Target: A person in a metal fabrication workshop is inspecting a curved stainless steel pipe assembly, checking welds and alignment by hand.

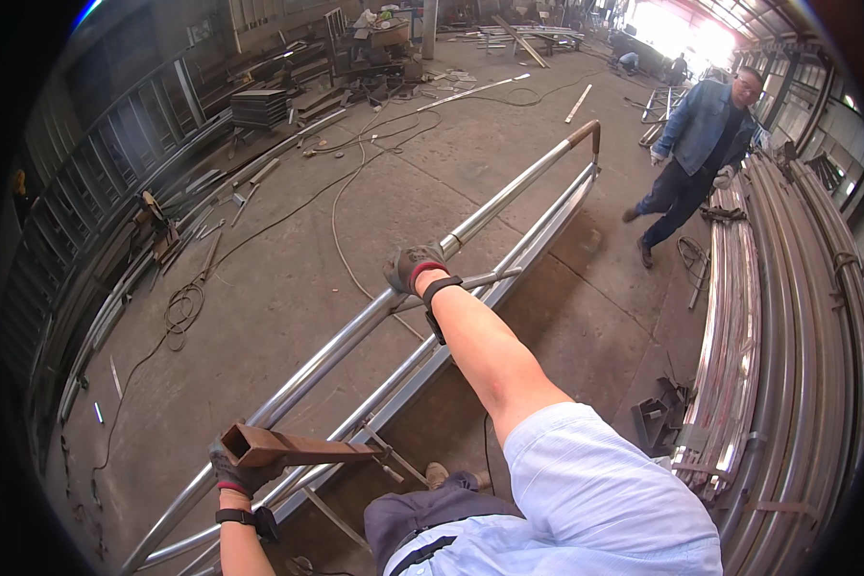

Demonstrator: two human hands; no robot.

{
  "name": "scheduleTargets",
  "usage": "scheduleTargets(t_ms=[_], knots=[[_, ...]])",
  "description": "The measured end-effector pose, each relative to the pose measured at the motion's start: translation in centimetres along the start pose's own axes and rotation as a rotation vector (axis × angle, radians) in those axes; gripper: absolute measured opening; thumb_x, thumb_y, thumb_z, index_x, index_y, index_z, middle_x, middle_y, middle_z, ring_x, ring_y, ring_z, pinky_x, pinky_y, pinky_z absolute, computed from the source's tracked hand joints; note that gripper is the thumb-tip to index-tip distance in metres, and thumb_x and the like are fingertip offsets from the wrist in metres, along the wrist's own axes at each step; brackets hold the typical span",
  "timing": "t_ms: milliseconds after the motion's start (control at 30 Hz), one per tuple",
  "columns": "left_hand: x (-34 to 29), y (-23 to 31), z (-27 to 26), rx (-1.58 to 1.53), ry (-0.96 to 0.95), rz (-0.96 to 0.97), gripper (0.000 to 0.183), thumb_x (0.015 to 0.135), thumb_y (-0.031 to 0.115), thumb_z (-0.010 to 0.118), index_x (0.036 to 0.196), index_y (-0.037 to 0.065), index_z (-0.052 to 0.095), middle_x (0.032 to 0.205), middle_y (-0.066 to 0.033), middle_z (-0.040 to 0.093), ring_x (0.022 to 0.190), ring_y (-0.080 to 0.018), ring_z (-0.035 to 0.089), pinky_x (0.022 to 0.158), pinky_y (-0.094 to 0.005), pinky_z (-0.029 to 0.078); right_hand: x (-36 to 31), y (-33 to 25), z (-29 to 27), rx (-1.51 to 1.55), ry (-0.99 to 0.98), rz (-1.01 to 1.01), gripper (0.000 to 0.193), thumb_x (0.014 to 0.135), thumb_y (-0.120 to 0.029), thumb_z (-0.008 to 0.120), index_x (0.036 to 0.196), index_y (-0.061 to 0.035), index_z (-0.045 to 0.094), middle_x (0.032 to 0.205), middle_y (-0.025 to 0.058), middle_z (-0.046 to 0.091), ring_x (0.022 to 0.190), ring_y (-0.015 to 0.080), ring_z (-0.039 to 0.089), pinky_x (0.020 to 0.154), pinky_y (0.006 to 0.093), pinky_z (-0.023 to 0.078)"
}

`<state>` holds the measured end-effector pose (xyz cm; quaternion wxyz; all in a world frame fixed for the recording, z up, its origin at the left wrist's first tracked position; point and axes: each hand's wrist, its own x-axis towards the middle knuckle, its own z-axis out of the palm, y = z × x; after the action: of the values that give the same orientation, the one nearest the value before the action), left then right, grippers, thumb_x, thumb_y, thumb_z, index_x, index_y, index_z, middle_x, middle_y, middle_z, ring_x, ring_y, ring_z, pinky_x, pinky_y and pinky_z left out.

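A long metal frame (322, 365) of shiny round pipes and slimmer bars stretches diagonally from the lower left to the upper middle. My right hand (413, 266), in a dark glove with a red cuff, is closed around its upper pipe near a joint. At the lower left, my left hand (245, 472), also gloved, grips a rusty square tube (312, 447) close to its open end. This tube lies across the frame's bars; whether it is fixed to them I cannot tell. A brown end piece (586, 132) caps the frame's far end.
To the right, a person (696, 144) in a denim jacket and gloves walks beside stacked long metal pipes (787, 355). Cables (182, 305) snake over the concrete floor. Metal racks (106, 173) and scrap line the left wall. Dark bracket pieces (660, 418) lie near the stack.
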<state>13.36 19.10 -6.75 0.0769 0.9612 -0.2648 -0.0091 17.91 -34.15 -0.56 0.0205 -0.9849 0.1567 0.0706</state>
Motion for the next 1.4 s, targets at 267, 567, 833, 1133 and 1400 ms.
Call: scheduleTargets(t_ms=[267,567,833,1133,1400], knots=[[0.0,-0.6,0.6,0.018,-0.010,-0.034,0.062,0.055,0.062,0.084,0.102,0.025,0.067,0.094,0.0030,0.071,0.089,-0.0205,0.069,0.079,-0.0365,0.056,-0.1,0.2,0.0,-0.017,0.004,0.009,0.049,0.096,-0.045,0.040,0.111,-0.0136,0.074,0.113,0.0132,0.073,0.109,0.0332,0.068,0.096,0.0506,0.044],[0.2,-0.8,0.7,-0.076,0.008,-0.033,0.072,0.049,0.061,0.088,0.108,0.025,0.063,0.100,0.0036,0.070,0.093,-0.0198,0.068,0.082,-0.0377,0.055,-0.3,-0.2,-0.4,-0.021,-0.007,0.017,0.039,0.094,-0.040,0.049,0.117,-0.0208,0.075,0.122,0.0084,0.072,0.114,0.0299,0.067,0.092,0.0505,0.045],[0.1,0.3,-0.3,-0.142,0.054,-0.026,0.076,0.049,0.059,0.088,0.111,0.024,0.061,0.100,0.0028,0.069,0.094,-0.0203,0.068,0.083,-0.0377,0.055,0.9,0.1,0.5,-0.021,-0.036,-0.036,0.038,0.095,-0.040,0.050,0.116,-0.0205,0.075,0.123,0.0083,0.071,0.114,0.0297,0.068,0.091,0.0504,0.046],[0.3,1.6,-1.6,-0.094,-0.026,-0.012,0.077,0.050,0.057,0.089,0.112,0.022,0.060,0.098,0.0017,0.068,0.093,-0.0205,0.068,0.082,-0.0376,0.055,-0.5,-0.4,-1.2,-0.016,-0.066,0.005,0.039,0.094,-0.039,0.050,0.118,-0.0202,0.074,0.124,0.0087,0.071,0.114,0.0303,0.067,0.093,0.0513,0.046],[0.0,0.2,-0.4,-0.090,0.090,0.013,0.083,0.047,0.056,0.090,0.115,0.021,0.060,0.100,0.0003,0.069,0.093,-0.0214,0.069,0.084,-0.0367,0.056,0.2,-0.3,-0.8,-0.015,-0.078,-0.026,0.038,0.093,-0.038,0.052,0.119,-0.0195,0.074,0.125,0.0100,0.070,0.116,0.0310,0.066,0.096,0.0508,0.046]])
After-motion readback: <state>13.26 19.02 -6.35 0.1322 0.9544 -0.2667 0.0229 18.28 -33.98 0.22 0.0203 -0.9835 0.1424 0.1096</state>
